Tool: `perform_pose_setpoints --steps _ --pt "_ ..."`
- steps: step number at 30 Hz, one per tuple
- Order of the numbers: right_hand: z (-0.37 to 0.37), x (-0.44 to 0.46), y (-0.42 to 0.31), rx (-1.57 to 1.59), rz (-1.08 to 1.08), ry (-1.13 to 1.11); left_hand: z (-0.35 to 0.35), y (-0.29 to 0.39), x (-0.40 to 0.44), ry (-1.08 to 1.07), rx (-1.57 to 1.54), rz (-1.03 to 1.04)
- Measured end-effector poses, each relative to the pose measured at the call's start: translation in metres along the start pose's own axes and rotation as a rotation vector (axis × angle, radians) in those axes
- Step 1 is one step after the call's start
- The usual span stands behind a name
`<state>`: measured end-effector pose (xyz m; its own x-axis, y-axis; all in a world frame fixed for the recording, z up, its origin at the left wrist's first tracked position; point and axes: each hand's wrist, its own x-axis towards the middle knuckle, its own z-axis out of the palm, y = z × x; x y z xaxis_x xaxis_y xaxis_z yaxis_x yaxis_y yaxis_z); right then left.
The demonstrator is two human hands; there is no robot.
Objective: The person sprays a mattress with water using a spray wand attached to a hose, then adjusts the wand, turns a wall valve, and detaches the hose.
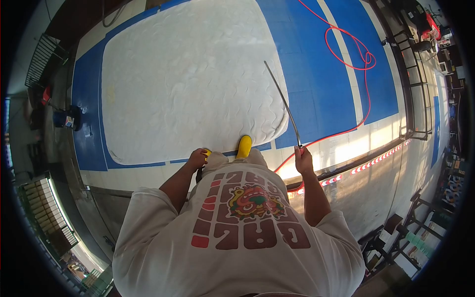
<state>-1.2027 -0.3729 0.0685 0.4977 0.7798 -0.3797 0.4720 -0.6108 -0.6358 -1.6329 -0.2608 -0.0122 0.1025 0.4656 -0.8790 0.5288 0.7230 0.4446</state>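
Head view: right hand (305, 161) clenched round a metal wand (284, 100) angled over the white mattress (188, 79); left hand (199, 157), can't tell its grip. Wand-pointing step I reckon, next move probably calls for slack in the red hose (367, 89)

A mattress (193, 74) is laid on floor mats (316, 74) before the person. A hose (337, 133) is looped across the right side and joined to a wand (284, 100) held in the right hand (303, 161), its tip over the mattress. A machine (67, 118) is placed at the mats' left edge, a railing (408, 99) beyond their right.
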Motion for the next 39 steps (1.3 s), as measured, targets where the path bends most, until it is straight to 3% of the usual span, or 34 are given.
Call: perform_pose_setpoints --steps 5,7,11,13,15,19,20,21,25,31,34,36,39 --pt "-0.018 -0.018 0.022 0.055 0.043 -0.056 0.003 0.025 -0.011 -0.046 -0.068 -0.058" --pt "-0.03 -0.043 0.034 -0.004 0.043 -0.049 0.006 0.023 -0.009 0.037 0.004 0.054" --pt "-0.053 -0.098 0.065 -0.188 0.245 -0.181 0.001 0.013 0.002 -0.011 0.363 0.181" --pt "-0.062 -0.131 0.071 -0.255 0.312 -0.197 0.001 0.004 0.014 -0.033 0.376 0.158" --pt "-0.069 -0.159 0.084 -0.28 0.361 -0.246 0.002 0.004 0.018 0.008 0.504 0.286" --pt "-0.076 -0.178 0.088 -0.327 0.414 -0.308 0.009 -0.016 0.056 0.008 0.29 0.28" --pt "-0.077 -0.18 0.089 -0.338 0.421 -0.316 0.012 0.0 0.047 -0.047 0.104 0.14" --pt "-0.075 -0.178 0.089 -0.337 0.423 -0.317 0.013 0.014 0.035 -0.098 -0.083 -0.001" --pt "-0.06 -0.148 0.088 -0.304 0.335 -0.254 0.015 0.04 0.008 -0.084 -0.081 0.025" --pt "-0.049 -0.097 0.075 -0.222 0.255 -0.214 0.003 0.029 0.003 0.022 0.274 0.273" --pt "-0.043 -0.074 0.072 -0.159 0.227 -0.204 -0.005 0.022 0.009 0.06 0.244 0.218" --pt "-0.04 -0.06 0.071 -0.121 0.213 -0.165 -0.008 0.017 0.012 0.079 -0.08 0.007" --pt "-0.034 -0.045 0.059 -0.107 0.175 -0.094 -0.014 -0.012 0.026 0.049 -0.017 0.044"
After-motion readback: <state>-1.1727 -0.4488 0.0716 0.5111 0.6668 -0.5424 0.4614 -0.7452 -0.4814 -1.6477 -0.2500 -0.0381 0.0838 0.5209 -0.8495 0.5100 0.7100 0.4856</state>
